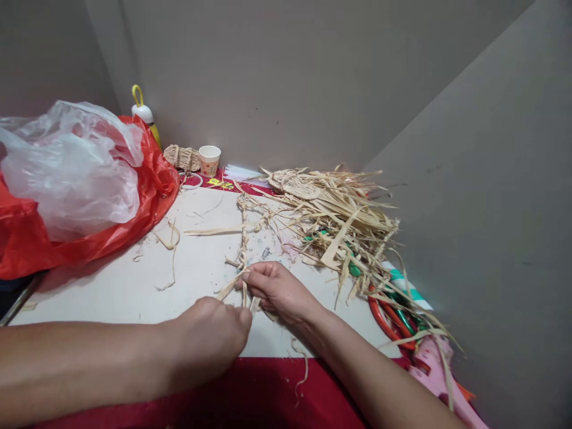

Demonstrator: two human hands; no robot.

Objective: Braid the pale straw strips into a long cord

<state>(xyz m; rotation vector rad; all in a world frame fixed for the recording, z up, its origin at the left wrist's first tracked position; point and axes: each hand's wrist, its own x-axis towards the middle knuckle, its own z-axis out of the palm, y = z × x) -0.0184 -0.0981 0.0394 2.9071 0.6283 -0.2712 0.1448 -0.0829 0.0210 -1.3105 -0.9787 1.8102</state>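
A narrow braid of dried straw [243, 238] runs away from me over the white board [111, 289], its loose strands at the near end. My right hand [273, 287] pinches the braid at that near end between thumb and fingers. Closer to me, my left hand [209, 330] is closed in a fist around loose straw strands, whose ends stick out near its knuckles and thumb. The fingertips of my left hand are partly hidden behind the hand itself. Past both hands, a flat straw strip [214, 231] lies crosswise by the braid.
A heap of dry straw [353, 220] with a woven oval piece [297, 184] covers the right side. On the left sits a red plastic bag [156, 185] holding white plastic. A paper cup [210, 161], a woven straw sole [181, 157] and a bottle [143, 111] stand by the wall.
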